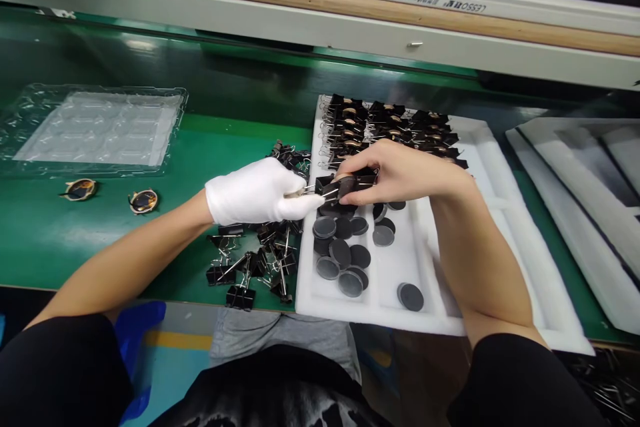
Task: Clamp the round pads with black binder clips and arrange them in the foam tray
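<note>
My left hand (257, 191), in a white glove, is closed on the wire handles of a black binder clip (334, 188). My bare right hand (395, 170) pinches the same clip's black body, with a round part showing under its fingers. Both hands meet above a white foam tray (493, 167). Several dark grey discs (341, 251) lie in the tray just below the hands. Rows of clipped assemblies (387, 123) fill the tray's far end.
A heap of loose black binder clips (253, 263) lies on the green bench left of the tray. A clear plastic blister tray (97, 128) sits at far left, with two round brownish parts (143, 201) before it. More white foam trays (585, 187) lie at right.
</note>
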Available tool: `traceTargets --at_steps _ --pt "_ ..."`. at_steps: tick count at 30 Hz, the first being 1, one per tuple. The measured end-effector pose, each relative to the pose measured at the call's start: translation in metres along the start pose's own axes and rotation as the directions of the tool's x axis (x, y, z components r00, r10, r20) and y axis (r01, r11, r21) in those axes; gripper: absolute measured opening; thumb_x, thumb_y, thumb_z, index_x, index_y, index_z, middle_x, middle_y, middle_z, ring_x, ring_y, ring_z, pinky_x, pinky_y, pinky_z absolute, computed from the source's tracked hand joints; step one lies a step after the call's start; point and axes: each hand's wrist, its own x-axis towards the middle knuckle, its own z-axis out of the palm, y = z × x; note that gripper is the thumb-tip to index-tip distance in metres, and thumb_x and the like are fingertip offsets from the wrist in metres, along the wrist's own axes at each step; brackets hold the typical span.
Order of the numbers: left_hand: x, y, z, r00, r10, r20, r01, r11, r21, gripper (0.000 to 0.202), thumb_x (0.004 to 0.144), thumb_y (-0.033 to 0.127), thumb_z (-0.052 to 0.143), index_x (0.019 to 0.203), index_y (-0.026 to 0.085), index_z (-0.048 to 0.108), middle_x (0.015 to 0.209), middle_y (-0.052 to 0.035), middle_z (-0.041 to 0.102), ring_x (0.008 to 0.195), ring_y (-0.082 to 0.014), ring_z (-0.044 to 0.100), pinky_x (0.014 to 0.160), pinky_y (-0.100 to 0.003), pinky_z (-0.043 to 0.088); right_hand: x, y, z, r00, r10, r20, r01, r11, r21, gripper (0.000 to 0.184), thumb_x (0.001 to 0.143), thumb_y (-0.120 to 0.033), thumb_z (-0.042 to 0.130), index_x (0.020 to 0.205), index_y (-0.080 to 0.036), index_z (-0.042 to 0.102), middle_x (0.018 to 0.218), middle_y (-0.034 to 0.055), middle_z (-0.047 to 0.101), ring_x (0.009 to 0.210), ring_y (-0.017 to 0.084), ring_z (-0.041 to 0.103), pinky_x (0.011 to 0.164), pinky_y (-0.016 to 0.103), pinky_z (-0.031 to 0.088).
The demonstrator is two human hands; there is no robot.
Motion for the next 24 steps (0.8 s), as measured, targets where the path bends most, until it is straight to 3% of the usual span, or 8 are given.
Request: traceTargets --at_steps 7,11,14,17,19,21,22,24 --pt "-0.003 0.001 -0.005 0.999 -0.042 -0.002 0.042 0.992 0.120 0.057 0.091 0.056 0.056 0.052 0.020 0.036 0.049 0.0045 0.026 0.050 -0.0108 0.018 0.056 -0.033 0.015 0.002 -0.001 0.002 0.999 -0.045 0.005 0.045 0.999 0.007 0.014 0.089 -0.038 0.076 0.084 -0.026 0.081 0.076 -0.0029 0.075 0.065 0.015 0.061 0.065 0.031 0.041" --pt "-0.006 -0.001 -0.014 0.991 -0.100 -0.085 0.118 0.966 0.230 0.055 0.089 0.065 0.057 0.057 0.021 0.048 0.051 0.0023 0.039 0.049 -0.0121 0.033 0.056 -0.031 0.020 0.002 -0.001 0.005 0.994 -0.078 -0.080 0.073 0.995 -0.073 0.016 0.092 -0.040 0.074 0.089 -0.026 0.081 0.079 -0.0012 0.075 0.069 0.017 0.062 0.069 0.032 0.043" --pt "-0.005 -0.001 -0.023 0.979 -0.176 -0.105 0.179 0.984 0.020 0.055 0.099 0.063 0.043 0.072 0.020 0.064 0.063 -0.0021 0.062 0.058 -0.0153 0.055 0.059 -0.028 0.036 0.003 -0.005 0.011 0.941 -0.117 -0.319 0.050 0.977 -0.209 0.017 0.094 -0.042 0.072 0.094 -0.028 0.082 0.089 0.0034 0.077 0.081 0.023 0.067 0.075 0.037 0.046" --pt "-0.003 0.001 -0.027 0.955 -0.298 -0.012 0.275 0.896 -0.349 0.070 0.108 0.060 0.023 0.079 0.018 0.070 0.069 -0.0065 0.073 0.062 -0.0162 0.066 0.063 -0.028 0.048 0.007 -0.007 0.022 0.806 -0.172 -0.567 -0.074 0.921 -0.384 0.017 0.096 -0.045 0.070 0.095 -0.034 0.082 0.102 0.0062 0.079 0.098 0.029 0.068 0.086 0.046 0.046" --pt "-0.002 0.003 -0.028 0.949 -0.314 0.030 0.291 0.833 -0.470 0.068 0.107 0.062 0.029 0.073 0.018 0.067 0.065 -0.0056 0.071 0.058 -0.0149 0.065 0.060 -0.026 0.048 0.009 -0.006 0.030 0.747 -0.193 -0.636 -0.133 0.894 -0.428 0.015 0.097 -0.047 0.069 0.099 -0.039 0.081 0.109 0.0043 0.079 0.106 0.031 0.068 0.091 0.050 0.046" --pt "-0.003 0.005 -0.028 0.956 -0.292 -0.003 0.249 0.823 -0.511 0.061 0.105 0.060 0.041 0.066 0.018 0.061 0.061 -0.0028 0.067 0.056 -0.0130 0.062 0.060 -0.025 0.048 0.010 -0.006 0.033 0.718 -0.203 -0.666 -0.151 0.888 -0.434 0.017 0.097 -0.048 0.070 0.109 -0.041 0.080 0.117 0.0035 0.079 0.113 0.033 0.067 0.096 0.053 0.046" --pt "-0.004 0.006 -0.029 0.956 -0.291 -0.044 0.228 0.826 -0.516 0.059 0.104 0.059 0.045 0.065 0.018 0.058 0.060 -0.0016 0.065 0.056 -0.0123 0.062 0.061 -0.024 0.048 0.010 -0.007 0.031 0.708 -0.204 -0.676 -0.150 0.892 -0.427 0.025 0.094 -0.050 0.074 0.117 -0.041 0.078 0.124 0.0045 0.077 0.117 0.034 0.066 0.100 0.055 0.046" --pt "-0.007 0.006 -0.032 0.943 -0.300 -0.145 0.195 0.851 -0.488 0.057 0.103 0.059 0.049 0.063 0.018 0.056 0.059 -0.0005 0.064 0.056 -0.0116 0.060 0.063 -0.024 0.048 0.008 -0.010 0.023 0.722 -0.171 -0.670 -0.122 0.922 -0.367 0.060 0.082 -0.056 0.085 0.137 -0.037 0.070 0.141 0.0083 0.069 0.125 0.038 0.063 0.105 0.057 0.047"
